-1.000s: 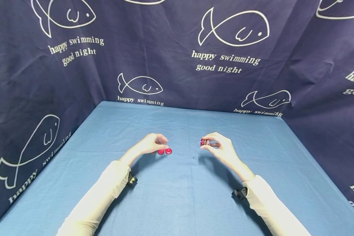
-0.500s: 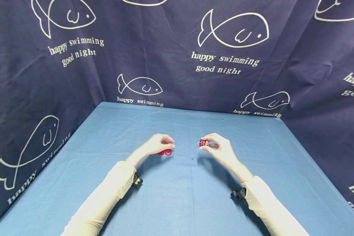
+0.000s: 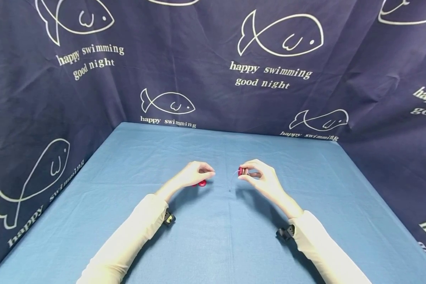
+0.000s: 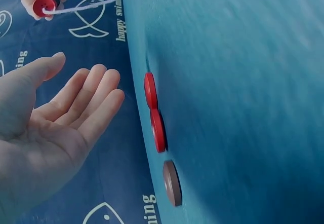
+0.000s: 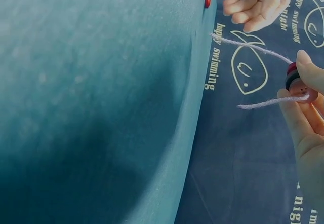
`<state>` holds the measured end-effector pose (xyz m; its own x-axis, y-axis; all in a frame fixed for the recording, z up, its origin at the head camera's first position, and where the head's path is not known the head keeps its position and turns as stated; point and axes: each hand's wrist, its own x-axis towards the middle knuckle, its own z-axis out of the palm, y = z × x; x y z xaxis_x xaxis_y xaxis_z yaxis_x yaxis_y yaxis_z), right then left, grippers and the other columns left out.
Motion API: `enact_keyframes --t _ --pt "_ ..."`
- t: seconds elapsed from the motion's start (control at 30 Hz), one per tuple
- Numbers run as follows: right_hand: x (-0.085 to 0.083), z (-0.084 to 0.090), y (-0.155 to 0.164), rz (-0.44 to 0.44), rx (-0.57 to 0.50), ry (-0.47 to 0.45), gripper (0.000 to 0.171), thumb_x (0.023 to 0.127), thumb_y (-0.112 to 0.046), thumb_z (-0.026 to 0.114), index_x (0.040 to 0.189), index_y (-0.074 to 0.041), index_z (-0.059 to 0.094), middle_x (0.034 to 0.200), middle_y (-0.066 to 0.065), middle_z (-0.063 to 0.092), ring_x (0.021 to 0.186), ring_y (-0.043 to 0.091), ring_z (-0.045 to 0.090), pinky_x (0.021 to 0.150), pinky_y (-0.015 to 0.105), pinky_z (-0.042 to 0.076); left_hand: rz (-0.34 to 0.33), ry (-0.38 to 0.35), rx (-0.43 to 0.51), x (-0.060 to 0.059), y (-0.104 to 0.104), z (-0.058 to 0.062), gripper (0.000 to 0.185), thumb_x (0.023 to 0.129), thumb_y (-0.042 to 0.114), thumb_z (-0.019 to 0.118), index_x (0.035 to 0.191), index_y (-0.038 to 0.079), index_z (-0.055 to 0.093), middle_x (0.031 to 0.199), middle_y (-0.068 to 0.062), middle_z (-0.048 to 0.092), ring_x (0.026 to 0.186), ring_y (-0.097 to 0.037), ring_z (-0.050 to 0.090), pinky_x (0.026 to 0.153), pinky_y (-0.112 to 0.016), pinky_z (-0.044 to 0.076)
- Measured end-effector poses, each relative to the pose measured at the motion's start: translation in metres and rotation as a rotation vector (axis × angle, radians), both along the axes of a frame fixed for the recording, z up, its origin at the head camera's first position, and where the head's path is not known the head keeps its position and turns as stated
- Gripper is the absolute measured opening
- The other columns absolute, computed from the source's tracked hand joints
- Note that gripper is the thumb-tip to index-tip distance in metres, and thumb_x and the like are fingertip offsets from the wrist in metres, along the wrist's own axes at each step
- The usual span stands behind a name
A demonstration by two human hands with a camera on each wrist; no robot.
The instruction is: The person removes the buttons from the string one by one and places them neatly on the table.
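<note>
My right hand (image 3: 267, 180) pinches a stack of buttons (image 5: 295, 82), red, dark and pinkish-brown, between thumb and fingers. A pale string (image 5: 255, 47) runs through the stack, one end hanging free toward the middle and a shorter end out the other side. My left hand (image 3: 196, 173) holds nothing and hovers over the cloth, its fingers loosely bent. Below it lie two red buttons (image 4: 158, 131), edge to edge, with a brown button (image 4: 172, 183) close by. In the head view this hand hides the brown button and part of one red one.
A blue cloth (image 3: 213, 236) covers the table under both hands. Dark blue curtains (image 3: 213, 67) with white fish drawings stand along the back and both sides. A black wrist camera (image 3: 285, 233) sits under the right sleeve cuff.
My left hand has moved right across the red buttons toward the string, covering more of them. The right hand has shifted very slightly left, still pinching the stack.
</note>
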<state>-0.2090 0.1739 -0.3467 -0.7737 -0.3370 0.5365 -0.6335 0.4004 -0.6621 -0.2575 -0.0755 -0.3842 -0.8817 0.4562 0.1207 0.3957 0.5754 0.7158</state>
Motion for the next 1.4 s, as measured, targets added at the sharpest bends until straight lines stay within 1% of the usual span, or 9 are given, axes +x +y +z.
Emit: enact_keyframes --t 0.1,0.2,0.33,0.57,0.77,0.9,1.1,1.27,1.4 --pt "-0.001 0.0 -0.001 0.015 -0.009 0.01 0.028 0.071 0.005 0.077 0.098 0.007 0.066 0.091 0.019 0.066 0.079 0.028 0.06 0.073 0.034 0.056 -0.013 -0.013 0.011 0.0 0.005 0.0 0.024 0.09 0.023 0.062 0.104 0.005 0.069 0.091 -0.007 0.072 0.072 -0.014 0.065 0.068 -0.021 0.047" --pt "-0.001 0.0 -0.001 0.026 -0.022 0.01 0.029 0.07 0.006 0.077 0.098 0.007 0.066 0.09 0.019 0.066 0.079 0.027 0.06 0.073 0.034 0.056 -0.03 -0.016 0.019 0.0 0.009 -0.001 0.025 0.091 0.024 0.061 0.105 0.004 0.069 0.088 -0.008 0.072 0.074 -0.021 0.067 0.063 -0.02 0.047" --pt "-0.001 0.0 -0.002 0.038 -0.035 0.009 0.03 0.07 0.007 0.077 0.098 0.008 0.066 0.091 0.02 0.065 0.078 0.026 0.06 0.073 0.034 0.056 -0.038 -0.021 0.036 0.0 0.015 -0.002 0.026 0.091 0.025 0.061 0.105 0.004 0.069 0.087 -0.009 0.073 0.08 -0.022 0.069 0.061 -0.019 0.047" --pt "-0.003 -0.001 -0.003 0.057 -0.046 0.011 0.029 0.07 0.008 0.076 0.098 0.009 0.066 0.092 0.021 0.065 0.079 0.027 0.06 0.072 0.032 0.056 -0.044 0.006 0.048 -0.001 0.025 -0.003 0.025 0.091 0.025 0.061 0.103 0.005 0.069 0.089 -0.007 0.073 0.079 -0.019 0.069 0.073 -0.023 0.051" --pt "-0.001 -0.001 -0.006 0.064 -0.039 0.027 0.029 0.07 0.008 0.076 0.097 0.009 0.066 0.091 0.021 0.065 0.078 0.029 0.059 0.071 0.035 0.056 -0.024 -0.011 0.05 0.002 0.033 -0.002 0.028 0.091 0.031 0.061 0.107 0.009 0.068 0.094 -0.003 0.072 0.082 -0.013 0.068 0.077 -0.026 0.051" --pt "0.001 -0.002 -0.008 0.087 -0.03 0.067 0.028 0.069 0.011 0.075 0.095 0.01 0.065 0.091 0.023 0.064 0.078 0.03 0.06 0.07 0.039 0.056 -0.019 -0.025 0.043 0.004 0.036 -0.003 0.034 0.09 0.037 0.061 0.111 0.01 0.066 0.098 -0.003 0.071 0.087 -0.011 0.066 0.08 -0.028 0.051" --pt "-0.006 -0.012 -0.009 0.11 -0.029 0.124 0.029 0.067 0.013 0.075 0.095 0.009 0.065 0.091 0.023 0.064 0.079 0.032 0.061 0.067 0.039 0.056 -0.03 -0.038 0.078 0.003 0.039 -0.003 0.036 0.089 0.036 0.063 0.113 0.008 0.066 0.096 -0.004 0.071 0.087 -0.013 0.067 0.08 -0.028 0.051" --pt "-0.021 -0.03 -0.005 0.098 -0.031 0.116 0.032 0.067 0.006 0.078 0.097 0.003 0.068 0.093 0.015 0.066 0.081 0.022 0.063 0.068 0.033 0.057 -0.032 -0.06 0.106 0.004 0.042 -0.003 0.033 0.089 0.038 0.062 0.11 0.013 0.068 0.095 0.0 0.072 0.086 -0.008 0.066 0.078 -0.026 0.051" --pt "-0.025 -0.035 -0.004 0.115 -0.037 0.111 0.031 0.069 0.002 0.079 0.098 0.0 0.068 0.094 0.011 0.066 0.083 0.011 0.061 0.07 0.029 0.056 -0.042 -0.07 0.129 0.003 0.044 -0.003 0.03 0.089 0.038 0.063 0.106 0.014 0.069 0.098 0.002 0.072 0.089 -0.007 0.066 0.08 -0.024 0.051"
